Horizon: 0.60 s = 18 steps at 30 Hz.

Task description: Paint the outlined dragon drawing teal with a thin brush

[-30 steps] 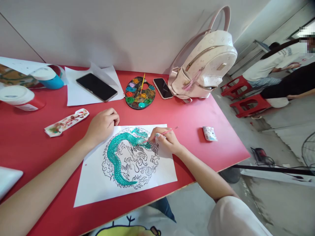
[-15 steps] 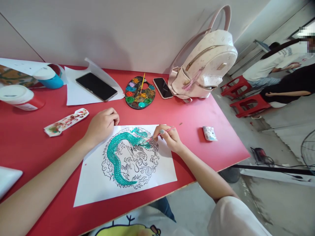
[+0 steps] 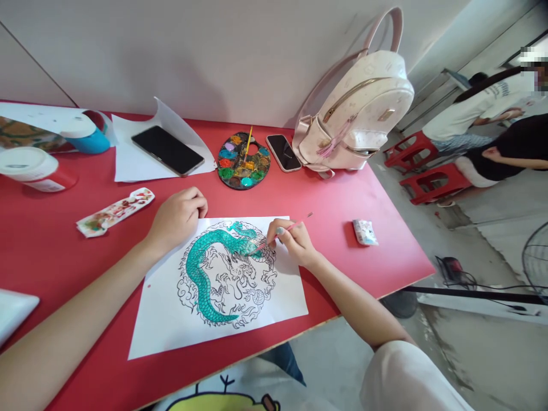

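Note:
A sheet of white paper (image 3: 162, 325) lies on the red table, printed with a round dragon drawing (image 3: 240, 285). Much of the dragon's body is painted teal green; its head and the clouds are still white with black lines. My right hand (image 3: 291, 240) pinches a thin pink paintbrush (image 3: 295, 226), its tip against the drawing near the dragon's head. My left hand (image 3: 182, 214) rests at the sheet's upper left corner, fingers curled under in a loose fist.
Behind the sheet lie a paint palette (image 3: 229, 177) with a yellow-handled brush (image 3: 249, 142) and two phones. A pale backpack (image 3: 363, 114) stands at the back right, a small packet (image 3: 365, 233) nearer. Paint bottles (image 3: 32, 165) and a stained strip (image 3: 115, 214) are left. People sit beyond.
The paintbrush has shifted slightly, its tip a little to the right and its rear end swung up and outward. My left hand stays put. A seated person in black has moved an arm.

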Each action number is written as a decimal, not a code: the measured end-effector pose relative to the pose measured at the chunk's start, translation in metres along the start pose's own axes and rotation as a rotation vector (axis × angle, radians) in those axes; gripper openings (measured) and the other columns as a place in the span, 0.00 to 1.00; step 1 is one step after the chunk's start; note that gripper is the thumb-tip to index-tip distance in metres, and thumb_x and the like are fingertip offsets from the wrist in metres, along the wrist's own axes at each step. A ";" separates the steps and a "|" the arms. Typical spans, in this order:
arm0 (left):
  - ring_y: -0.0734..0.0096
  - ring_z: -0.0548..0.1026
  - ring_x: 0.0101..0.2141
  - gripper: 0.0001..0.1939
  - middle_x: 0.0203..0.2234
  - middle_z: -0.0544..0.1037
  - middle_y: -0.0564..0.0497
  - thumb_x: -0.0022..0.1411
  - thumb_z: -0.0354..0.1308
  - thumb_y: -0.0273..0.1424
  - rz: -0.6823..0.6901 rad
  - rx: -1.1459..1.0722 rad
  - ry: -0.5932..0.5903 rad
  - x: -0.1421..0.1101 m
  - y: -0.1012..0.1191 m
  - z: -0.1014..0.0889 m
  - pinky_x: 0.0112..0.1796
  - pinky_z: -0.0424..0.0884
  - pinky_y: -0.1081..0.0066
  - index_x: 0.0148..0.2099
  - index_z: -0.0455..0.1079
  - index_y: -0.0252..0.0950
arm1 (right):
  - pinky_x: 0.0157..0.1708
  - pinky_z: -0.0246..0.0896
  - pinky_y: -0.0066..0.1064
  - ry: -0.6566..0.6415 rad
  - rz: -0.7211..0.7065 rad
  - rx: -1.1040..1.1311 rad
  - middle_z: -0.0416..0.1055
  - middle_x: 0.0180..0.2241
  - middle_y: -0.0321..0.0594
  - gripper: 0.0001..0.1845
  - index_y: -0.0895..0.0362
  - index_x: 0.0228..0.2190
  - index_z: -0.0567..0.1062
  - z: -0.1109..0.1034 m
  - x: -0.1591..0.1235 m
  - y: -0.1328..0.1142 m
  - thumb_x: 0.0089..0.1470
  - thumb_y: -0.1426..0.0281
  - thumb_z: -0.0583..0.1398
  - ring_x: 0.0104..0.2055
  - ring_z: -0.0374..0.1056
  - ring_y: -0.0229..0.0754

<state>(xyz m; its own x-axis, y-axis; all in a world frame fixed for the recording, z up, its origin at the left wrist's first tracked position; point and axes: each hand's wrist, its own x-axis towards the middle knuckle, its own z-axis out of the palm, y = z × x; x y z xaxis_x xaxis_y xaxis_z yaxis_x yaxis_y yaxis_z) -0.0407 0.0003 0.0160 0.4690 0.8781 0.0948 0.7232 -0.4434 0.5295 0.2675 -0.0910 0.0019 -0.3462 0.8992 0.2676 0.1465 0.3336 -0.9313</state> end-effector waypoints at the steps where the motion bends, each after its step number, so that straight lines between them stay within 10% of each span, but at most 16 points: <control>1: 0.60 0.71 0.39 0.14 0.37 0.76 0.46 0.66 0.47 0.20 0.001 0.001 0.001 0.000 -0.001 0.000 0.41 0.62 0.59 0.30 0.62 0.41 | 0.30 0.72 0.34 0.023 -0.005 0.009 0.73 0.23 0.38 0.40 0.53 0.29 0.80 0.000 0.000 0.000 0.79 0.37 0.53 0.24 0.71 0.41; 18: 0.60 0.72 0.39 0.14 0.37 0.75 0.46 0.66 0.47 0.19 -0.007 -0.002 -0.004 -0.001 -0.001 0.001 0.42 0.62 0.59 0.30 0.63 0.41 | 0.35 0.76 0.35 -0.056 0.005 0.003 0.78 0.27 0.41 0.39 0.53 0.32 0.82 -0.001 -0.001 0.001 0.79 0.37 0.53 0.29 0.76 0.43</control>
<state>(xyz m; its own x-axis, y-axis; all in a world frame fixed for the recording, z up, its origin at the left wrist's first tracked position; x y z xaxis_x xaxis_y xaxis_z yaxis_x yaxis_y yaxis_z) -0.0415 0.0002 0.0149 0.4658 0.8806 0.0875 0.7254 -0.4366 0.5321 0.2692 -0.0914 0.0010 -0.3964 0.8838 0.2485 0.1460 0.3279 -0.9334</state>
